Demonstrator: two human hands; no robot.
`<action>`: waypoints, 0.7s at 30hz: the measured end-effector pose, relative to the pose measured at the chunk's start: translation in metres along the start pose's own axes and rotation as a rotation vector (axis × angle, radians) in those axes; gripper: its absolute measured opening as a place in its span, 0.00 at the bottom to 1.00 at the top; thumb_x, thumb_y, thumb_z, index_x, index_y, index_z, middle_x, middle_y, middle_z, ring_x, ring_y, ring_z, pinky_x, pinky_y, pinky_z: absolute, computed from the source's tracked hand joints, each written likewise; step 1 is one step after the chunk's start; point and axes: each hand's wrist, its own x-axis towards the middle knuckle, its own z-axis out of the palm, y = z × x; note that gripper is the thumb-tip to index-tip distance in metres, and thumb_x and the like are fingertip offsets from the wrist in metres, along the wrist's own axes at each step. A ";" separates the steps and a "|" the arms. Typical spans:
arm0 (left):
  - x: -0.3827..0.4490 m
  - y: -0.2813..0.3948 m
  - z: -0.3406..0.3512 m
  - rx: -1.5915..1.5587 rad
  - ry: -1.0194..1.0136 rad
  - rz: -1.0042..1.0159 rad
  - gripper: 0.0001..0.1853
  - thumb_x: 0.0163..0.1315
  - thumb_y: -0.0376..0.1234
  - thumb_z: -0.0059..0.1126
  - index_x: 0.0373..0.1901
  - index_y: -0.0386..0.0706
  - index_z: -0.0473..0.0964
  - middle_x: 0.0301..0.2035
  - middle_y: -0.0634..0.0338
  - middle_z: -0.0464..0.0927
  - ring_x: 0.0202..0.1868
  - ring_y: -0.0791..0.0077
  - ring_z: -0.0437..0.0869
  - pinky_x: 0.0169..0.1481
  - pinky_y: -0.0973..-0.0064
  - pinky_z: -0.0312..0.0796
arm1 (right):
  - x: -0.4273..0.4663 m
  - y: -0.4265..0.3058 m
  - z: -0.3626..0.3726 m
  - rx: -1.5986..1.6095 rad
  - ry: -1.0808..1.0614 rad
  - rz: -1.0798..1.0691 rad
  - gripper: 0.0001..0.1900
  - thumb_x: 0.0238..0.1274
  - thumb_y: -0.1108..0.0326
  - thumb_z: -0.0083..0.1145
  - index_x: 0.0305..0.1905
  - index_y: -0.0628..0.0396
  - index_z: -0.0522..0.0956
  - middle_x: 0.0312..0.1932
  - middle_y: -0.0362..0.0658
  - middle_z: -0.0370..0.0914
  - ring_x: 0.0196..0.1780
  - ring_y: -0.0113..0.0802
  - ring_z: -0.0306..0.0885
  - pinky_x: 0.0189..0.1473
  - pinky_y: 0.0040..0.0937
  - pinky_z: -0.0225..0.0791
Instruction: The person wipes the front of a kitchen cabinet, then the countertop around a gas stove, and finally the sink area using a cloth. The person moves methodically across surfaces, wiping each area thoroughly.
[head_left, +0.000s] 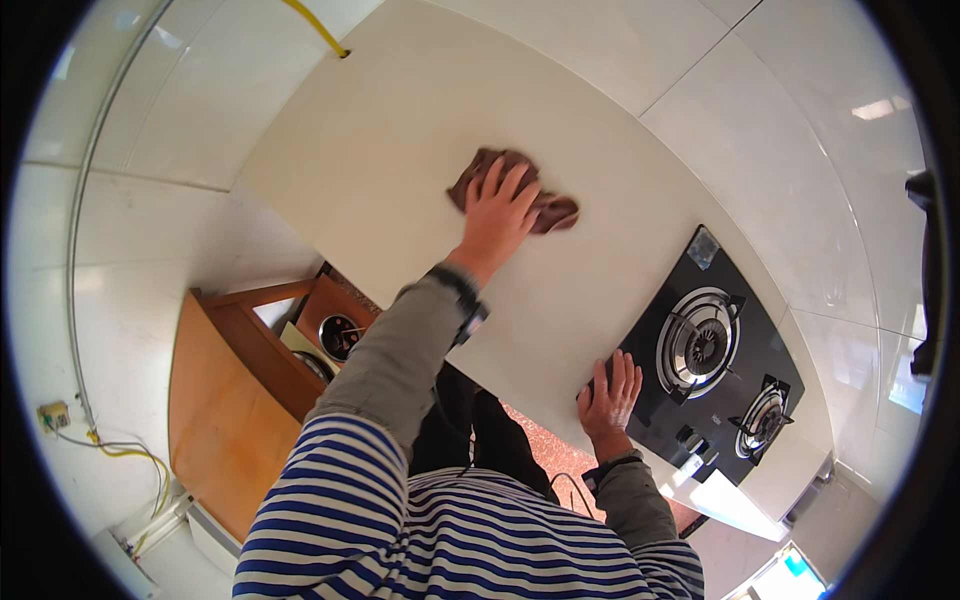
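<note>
My left hand presses down on a crumpled brown cloth, fingers spread over it, on the pale countertop. Part of the cloth is hidden under the palm, and its right end is slightly blurred. My right hand lies palm down over the near left corner of a black glass gas hob. Its fingers are a little apart and nothing is seen in them. Both wrists have dark bands at the ends of grey sleeves.
The hob has a large burner, a smaller burner and control knobs. A yellow hose enters a hole at the counter's far left. Pale wall tiles border the back. An open wooden cabinet door stands at the left.
</note>
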 end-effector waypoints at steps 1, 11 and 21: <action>-0.029 -0.004 -0.019 0.010 -0.033 -0.009 0.25 0.60 0.36 0.69 0.59 0.49 0.76 0.68 0.56 0.67 0.74 0.46 0.62 0.67 0.43 0.61 | 0.000 0.000 0.000 0.005 -0.023 0.018 0.25 0.58 0.61 0.59 0.61 0.56 0.76 0.72 0.59 0.64 0.75 0.62 0.60 0.74 0.68 0.50; -0.196 -0.017 -0.110 0.144 -0.292 -0.154 0.35 0.65 0.36 0.67 0.73 0.48 0.64 0.76 0.50 0.54 0.78 0.38 0.51 0.73 0.39 0.59 | 0.002 -0.002 0.001 0.014 0.022 -0.005 0.27 0.58 0.62 0.59 0.63 0.57 0.75 0.73 0.59 0.64 0.76 0.62 0.59 0.74 0.67 0.49; -0.029 -0.035 -0.028 0.104 -0.224 -0.067 0.37 0.66 0.37 0.64 0.75 0.44 0.60 0.77 0.46 0.51 0.77 0.33 0.48 0.72 0.32 0.54 | 0.001 0.000 -0.002 -0.001 -0.067 0.037 0.25 0.60 0.60 0.59 0.62 0.57 0.76 0.71 0.60 0.65 0.74 0.62 0.61 0.73 0.68 0.51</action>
